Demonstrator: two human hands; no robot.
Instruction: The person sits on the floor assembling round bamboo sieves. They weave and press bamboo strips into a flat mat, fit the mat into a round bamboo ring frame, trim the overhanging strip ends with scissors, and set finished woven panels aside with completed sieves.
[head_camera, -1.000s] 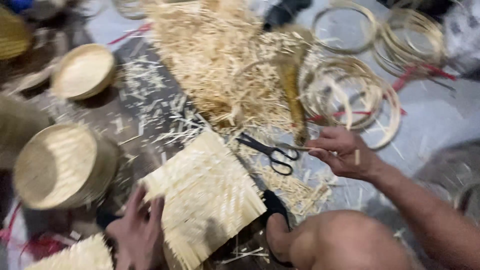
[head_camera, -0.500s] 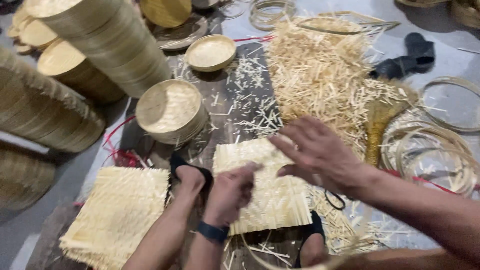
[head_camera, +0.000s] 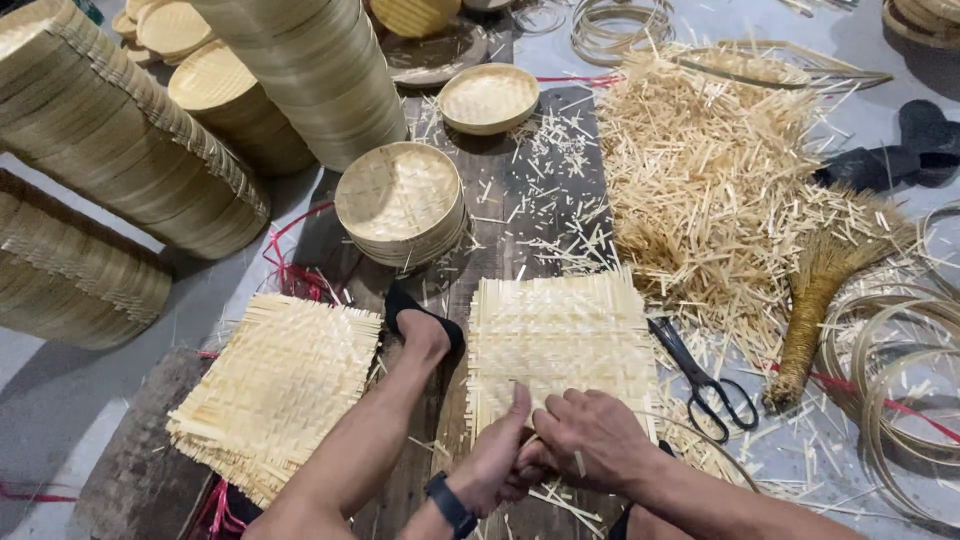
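I see my left hand (head_camera: 495, 460) and right hand (head_camera: 590, 440) together at the lower centre of the frame, both pinching the near edge of a square woven bamboo mat (head_camera: 560, 345), which lies flat on the dark wooden board (head_camera: 540, 200). The fingers are closed narrow on the strips. I judge the loose strip ends may slip out or break if they are pulled too hard, because the weave looks open at the border. The black scissors (head_camera: 705, 380) lie just beside the mat at right, near the wrist. A foot in a black shoe (head_camera: 420, 320) rests between this mat and the stack of mats (head_camera: 275, 390) at lower left.
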